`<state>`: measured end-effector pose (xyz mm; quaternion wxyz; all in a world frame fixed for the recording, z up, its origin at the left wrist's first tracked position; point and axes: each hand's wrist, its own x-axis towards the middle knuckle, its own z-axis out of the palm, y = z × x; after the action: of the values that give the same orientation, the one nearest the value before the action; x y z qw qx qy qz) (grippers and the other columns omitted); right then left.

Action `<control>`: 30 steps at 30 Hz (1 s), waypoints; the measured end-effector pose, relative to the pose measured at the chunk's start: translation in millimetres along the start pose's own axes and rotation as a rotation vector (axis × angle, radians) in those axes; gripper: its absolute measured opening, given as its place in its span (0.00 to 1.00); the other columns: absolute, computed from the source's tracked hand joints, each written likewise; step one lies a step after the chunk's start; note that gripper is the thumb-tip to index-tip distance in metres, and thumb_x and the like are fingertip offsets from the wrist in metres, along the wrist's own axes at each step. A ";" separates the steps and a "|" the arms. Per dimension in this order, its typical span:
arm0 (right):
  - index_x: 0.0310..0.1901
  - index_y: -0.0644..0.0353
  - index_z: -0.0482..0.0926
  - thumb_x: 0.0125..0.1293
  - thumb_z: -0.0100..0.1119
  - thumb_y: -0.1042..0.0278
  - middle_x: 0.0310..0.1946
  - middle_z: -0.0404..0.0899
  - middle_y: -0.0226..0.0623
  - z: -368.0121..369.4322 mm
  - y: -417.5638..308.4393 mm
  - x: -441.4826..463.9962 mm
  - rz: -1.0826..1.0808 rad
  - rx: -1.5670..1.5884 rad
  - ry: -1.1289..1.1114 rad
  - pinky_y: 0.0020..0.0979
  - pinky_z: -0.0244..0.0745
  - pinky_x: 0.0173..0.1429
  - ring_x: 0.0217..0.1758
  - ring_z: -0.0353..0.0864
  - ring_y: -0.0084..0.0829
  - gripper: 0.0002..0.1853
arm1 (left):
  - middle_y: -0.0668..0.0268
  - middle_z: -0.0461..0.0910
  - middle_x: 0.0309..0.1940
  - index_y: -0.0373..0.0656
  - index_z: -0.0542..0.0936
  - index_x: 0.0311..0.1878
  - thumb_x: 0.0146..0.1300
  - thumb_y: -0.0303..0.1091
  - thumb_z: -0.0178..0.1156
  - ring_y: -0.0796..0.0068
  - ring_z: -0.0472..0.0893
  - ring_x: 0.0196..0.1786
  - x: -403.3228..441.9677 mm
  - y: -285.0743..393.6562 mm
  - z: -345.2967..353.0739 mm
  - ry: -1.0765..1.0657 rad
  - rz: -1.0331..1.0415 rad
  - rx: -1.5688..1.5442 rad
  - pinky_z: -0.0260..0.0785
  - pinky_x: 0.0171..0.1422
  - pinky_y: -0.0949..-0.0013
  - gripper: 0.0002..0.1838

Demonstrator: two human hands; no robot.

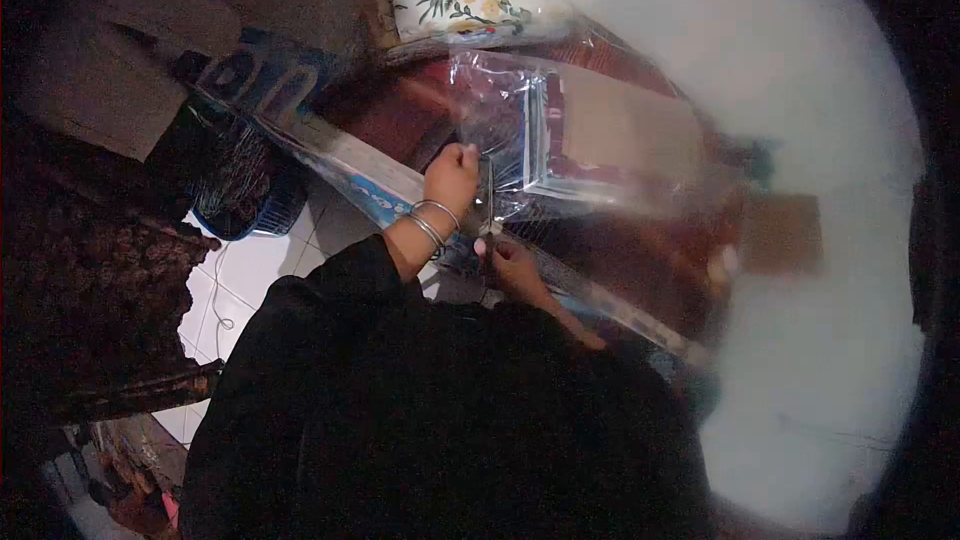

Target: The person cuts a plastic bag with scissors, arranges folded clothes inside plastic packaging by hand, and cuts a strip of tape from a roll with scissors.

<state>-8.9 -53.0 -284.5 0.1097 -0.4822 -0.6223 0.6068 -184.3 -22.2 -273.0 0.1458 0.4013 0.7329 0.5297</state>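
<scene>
My left hand [455, 177], with silvery bangles at its wrist, is closed beside the left edge of a clear plastic bag [600, 187]. What its fingers pinch is too dark to make out. Below it, my right hand [516, 272] is closed around the dark handle of a thin metal-bladed tool [490, 200]. The blade points up between the two hands, close to the bag's lower left part; whether it is a knife or scissors I cannot tell. A flat beige sheet [630, 130] shows through the plastic, along with a whitish-blue band at its left.
The bag lies on a dark reddish surface [650, 265] with a long pale edge [640, 328] near me. A floral cushion [470, 0] sits beyond. At left, a blue basket [270, 215] stands on white floor tiles [270, 258], near a dark cloth [100, 280]. Haze blurs the right side.
</scene>
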 end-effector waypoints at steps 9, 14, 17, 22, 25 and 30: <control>0.31 0.57 0.76 0.57 0.66 0.39 0.23 0.72 0.28 10.3 -14.4 -9.0 0.037 0.286 0.052 0.28 0.64 0.25 0.22 0.70 0.23 0.25 | 0.54 0.81 0.24 0.39 0.77 0.34 0.67 0.41 0.55 0.57 0.82 0.29 -5.0 10.0 -5.5 -0.012 -0.093 -0.195 0.72 0.36 0.58 0.14; 0.30 0.57 0.74 0.58 0.63 0.37 0.23 0.72 0.29 1.6 -7.7 12.0 0.040 0.189 -0.005 0.27 0.61 0.25 0.22 0.69 0.23 0.26 | 0.49 0.81 0.28 0.39 0.76 0.39 0.67 0.41 0.54 0.47 0.81 0.32 -5.3 3.2 3.0 0.033 -0.018 -0.042 0.72 0.38 0.53 0.13; 0.30 0.57 0.75 0.58 0.61 0.36 0.23 0.70 0.29 -0.1 5.0 29.1 -0.016 0.028 0.035 0.27 0.61 0.26 0.23 0.68 0.23 0.26 | 0.48 0.81 0.28 0.39 0.76 0.38 0.67 0.41 0.54 0.43 0.81 0.34 -6.0 7.1 4.8 0.079 -0.039 -0.025 0.72 0.39 0.50 0.13; 0.29 0.57 0.74 0.57 0.62 0.35 0.23 0.69 0.28 0.8 -19.5 12.1 0.017 -0.008 0.095 0.28 0.62 0.29 0.25 0.69 0.23 0.28 | 0.47 0.81 0.28 0.38 0.75 0.38 0.67 0.42 0.54 0.42 0.80 0.35 -5.1 4.8 8.3 0.059 -0.065 -0.055 0.71 0.40 0.49 0.14; 0.29 0.58 0.74 0.56 0.63 0.34 0.24 0.70 0.29 2.0 -10.4 15.5 0.147 0.018 0.090 0.29 0.64 0.30 0.26 0.71 0.25 0.28 | 0.46 0.81 0.30 0.38 0.75 0.38 0.67 0.42 0.54 0.42 0.80 0.36 -4.1 2.4 9.5 0.050 -0.065 -0.067 0.71 0.41 0.48 0.14; 0.35 0.61 0.77 0.60 0.59 0.37 0.29 0.77 0.38 -2.3 -9.6 19.7 0.038 0.014 0.086 0.35 0.67 0.36 0.30 0.74 0.34 0.28 | 0.47 0.81 0.31 0.38 0.75 0.39 0.67 0.41 0.54 0.42 0.80 0.38 -8.1 5.5 5.4 0.045 -0.055 -0.093 0.71 0.42 0.48 0.13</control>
<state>-21.8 -35.2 -284.5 0.1281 -0.5187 -0.6034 0.5919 -173.3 -24.0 -272.0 0.1623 0.3616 0.7214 0.5679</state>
